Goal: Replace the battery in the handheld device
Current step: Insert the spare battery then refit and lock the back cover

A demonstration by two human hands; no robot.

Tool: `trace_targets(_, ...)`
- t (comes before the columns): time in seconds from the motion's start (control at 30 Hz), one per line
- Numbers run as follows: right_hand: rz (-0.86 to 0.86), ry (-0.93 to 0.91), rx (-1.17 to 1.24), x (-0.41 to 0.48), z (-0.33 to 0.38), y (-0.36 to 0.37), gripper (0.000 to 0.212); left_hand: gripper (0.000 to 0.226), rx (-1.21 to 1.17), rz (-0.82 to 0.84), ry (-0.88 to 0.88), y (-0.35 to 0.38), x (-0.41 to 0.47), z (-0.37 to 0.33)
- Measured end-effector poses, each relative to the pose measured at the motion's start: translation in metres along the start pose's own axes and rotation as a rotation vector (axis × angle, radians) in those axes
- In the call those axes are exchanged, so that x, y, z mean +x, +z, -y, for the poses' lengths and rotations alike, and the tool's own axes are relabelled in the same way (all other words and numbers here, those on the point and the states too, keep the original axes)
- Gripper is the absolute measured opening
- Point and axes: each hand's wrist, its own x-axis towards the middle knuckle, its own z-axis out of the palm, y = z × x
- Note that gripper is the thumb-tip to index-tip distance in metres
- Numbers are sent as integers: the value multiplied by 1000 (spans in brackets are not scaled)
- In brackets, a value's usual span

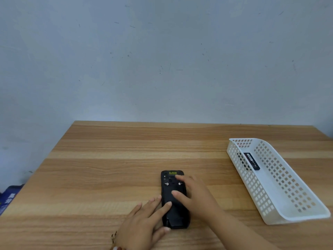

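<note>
Left hand and right hand press the device, fingers straight and apart. Right of them, a basket holds a battery.

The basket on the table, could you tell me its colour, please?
The basket is white, perforated; head view shows it best.
</note>
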Motion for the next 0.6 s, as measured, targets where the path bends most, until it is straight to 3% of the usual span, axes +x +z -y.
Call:
trace_targets(0.23,147,67,-89,-23,-41,-11,83,61,62,54,-24,-1,-2,-2)
trace_targets(0.37,248,5,-116,-23,-50,-10,117,67,35,59,-54,-1,-1,-1)
trace_targets(0.6,253,6,-107,-25,-53,-4,113,69,57,21,-37,4,1,3)
